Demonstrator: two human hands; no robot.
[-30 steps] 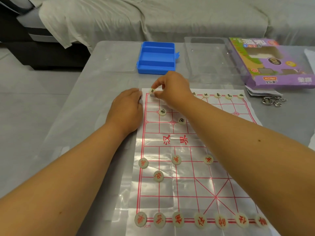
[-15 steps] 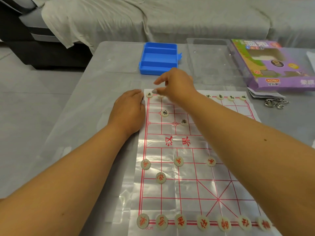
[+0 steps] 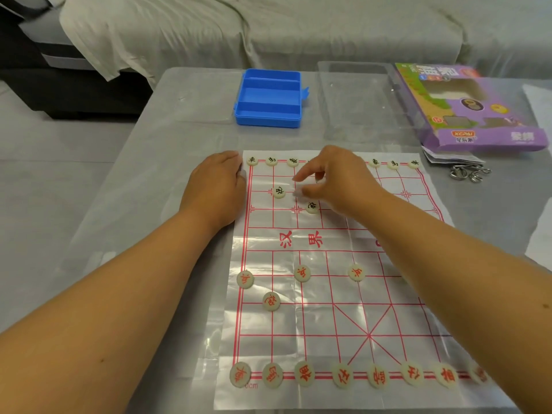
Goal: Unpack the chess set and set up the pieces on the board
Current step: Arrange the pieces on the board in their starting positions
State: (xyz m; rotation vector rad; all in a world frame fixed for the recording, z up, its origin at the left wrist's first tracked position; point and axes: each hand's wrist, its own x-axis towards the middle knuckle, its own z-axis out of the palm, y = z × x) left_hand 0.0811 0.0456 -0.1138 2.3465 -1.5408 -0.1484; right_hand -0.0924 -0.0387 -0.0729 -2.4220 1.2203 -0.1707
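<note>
Board is spread flat on the tabletop. Left hand is laid flat, fingers straight, on its far left edge. Just right, the right hand hovers loosely curled; whether anything is pinched cannot be told. Black-marked piece sits beneath its thumb.

We have a single view, a wide-angle camera worn on the head, looking forward and down from close above the near edge of the grey glossy surface. The clear plastic board sheet with red grid lines fills the lower middle, and both forearms reach in from the bottom corners. Farther off, the frame's top takes in a grey cloth-draped sofa.
</note>
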